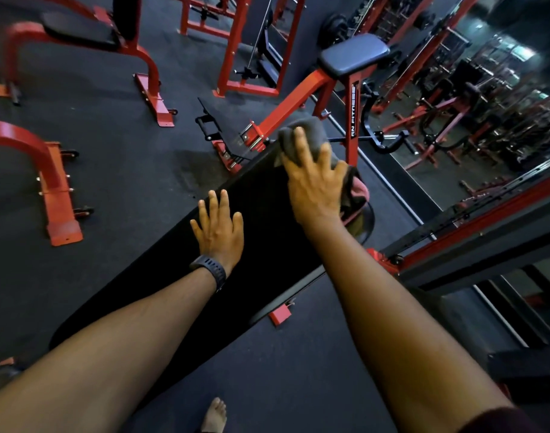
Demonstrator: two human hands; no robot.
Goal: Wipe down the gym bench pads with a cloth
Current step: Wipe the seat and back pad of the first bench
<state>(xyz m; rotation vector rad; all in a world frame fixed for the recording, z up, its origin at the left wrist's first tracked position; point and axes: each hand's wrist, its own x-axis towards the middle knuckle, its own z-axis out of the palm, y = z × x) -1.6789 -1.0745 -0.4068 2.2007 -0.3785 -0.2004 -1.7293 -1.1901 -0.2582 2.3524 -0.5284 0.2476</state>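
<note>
A dark rubber gym floor (117, 157) fills the view, ringed by red steel machine frames (49, 170) from nine to twelve o'clock and a mirror wall (473, 126) at two o'clock. Across the middle, a long black bench pad (261, 220) runs from seven o'clock up toward one o'clock; this is the surface being wiped. Beyond its far end stands a red machine with a small dark blue pad (353, 56) at one o'clock. The right hand (314, 179) lies palm down with fingers spread, pressing a dark grey cloth (302, 132) against the pad's far end; a pinkish fold of cloth hangs over the pad's right edge. The left hand (219, 226) rests flat and empty on the pad's left side, fingers splayed, a black watch (209, 270) on its wrist. A bare foot (214, 415) shows at six o'clock.
</note>
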